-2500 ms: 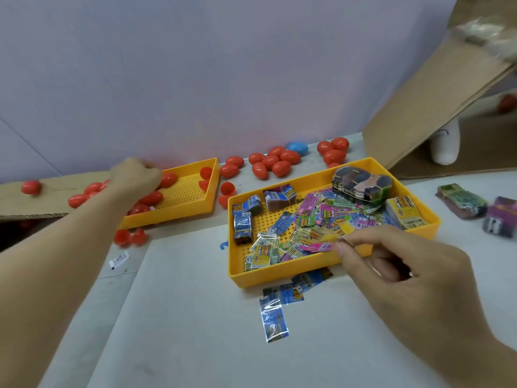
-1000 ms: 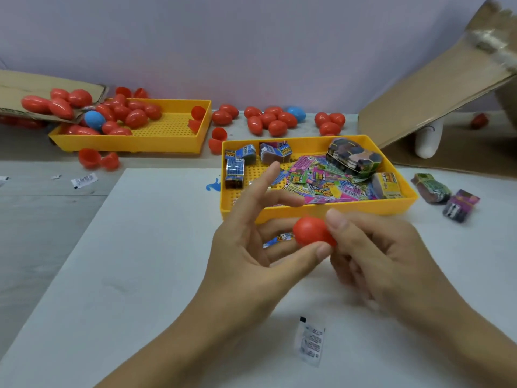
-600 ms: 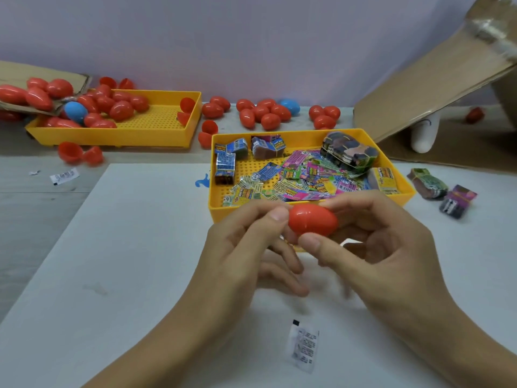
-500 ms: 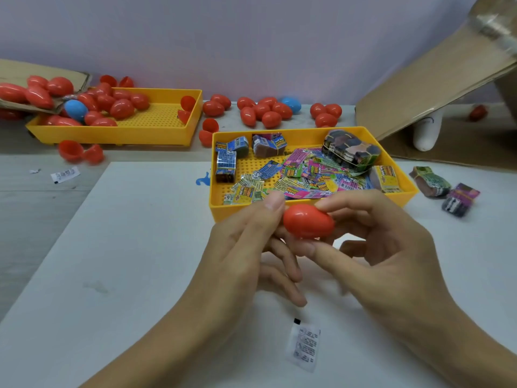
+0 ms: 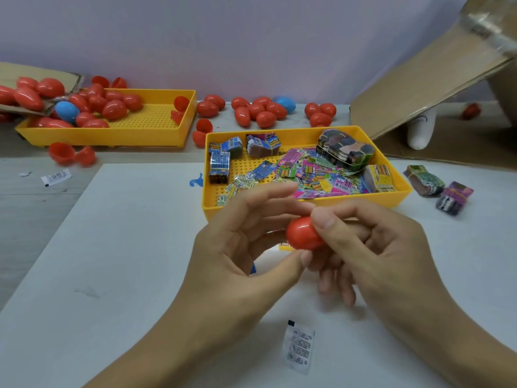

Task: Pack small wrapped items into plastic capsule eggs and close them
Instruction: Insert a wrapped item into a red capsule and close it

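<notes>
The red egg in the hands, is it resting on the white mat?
No. The red egg is held above the white mat, gripped between the left hand and the right hand.

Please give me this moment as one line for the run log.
left hand: holds red egg | right hand: holds same egg | egg: looks closed | near yellow tray: behind the hands | white sachet: on table

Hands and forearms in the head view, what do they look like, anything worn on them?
Both hands, left and right, are bare, with no gloves, rings or watch in view. The forearms are bare to the frame's edge; no sleeves show. Fingernails are short and unpainted.
</notes>
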### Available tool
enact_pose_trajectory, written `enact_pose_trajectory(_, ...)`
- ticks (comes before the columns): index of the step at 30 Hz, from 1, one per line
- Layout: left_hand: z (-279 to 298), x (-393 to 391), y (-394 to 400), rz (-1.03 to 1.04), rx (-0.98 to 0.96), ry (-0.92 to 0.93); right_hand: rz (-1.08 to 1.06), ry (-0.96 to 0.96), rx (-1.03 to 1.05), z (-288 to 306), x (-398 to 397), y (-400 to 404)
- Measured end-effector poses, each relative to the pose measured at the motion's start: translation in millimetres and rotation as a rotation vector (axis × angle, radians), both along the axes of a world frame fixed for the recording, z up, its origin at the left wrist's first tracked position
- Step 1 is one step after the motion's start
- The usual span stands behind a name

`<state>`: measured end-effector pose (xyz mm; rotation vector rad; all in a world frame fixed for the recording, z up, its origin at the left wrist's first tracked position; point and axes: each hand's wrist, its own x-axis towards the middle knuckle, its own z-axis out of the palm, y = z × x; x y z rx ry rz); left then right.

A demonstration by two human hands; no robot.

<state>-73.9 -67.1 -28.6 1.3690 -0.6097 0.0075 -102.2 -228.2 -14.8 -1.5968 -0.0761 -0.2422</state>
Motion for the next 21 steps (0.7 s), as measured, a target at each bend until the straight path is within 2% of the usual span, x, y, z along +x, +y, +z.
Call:
enact_pose_trajectory(4, 0, -1, -1, 0.038, -0.023, 0.047, -0.032, -0.075, 0.028, 1, -1, 0)
enact_pose_trajectory(7, 1, -5, 0, 0.134, -0.001, 0.109, -0.030, -0.123, -0.056, -2, -2, 0)
enact_pose_trajectory(10, 5, -4, 1, 0.101, 0.026, 0.263, -0.006, -0.226, -0.213, -5, -2, -1)
enact_pose_trajectory(13, 8, 0, 0, 0.034, -0.013, 0.406, 0.042, -0.259, -0.271, -7, -1, -2)
enact_pose_trajectory(17, 6, -1, -1, 0.088, 0.010, 0.307, 0.100, -0.256, -0.238, -8, -1, -3)
enact_pose_trajectory(21, 6, -2, 0, 0.128, 0.002, 0.199, 0.013, -0.114, -0.041, -4, -1, -5)
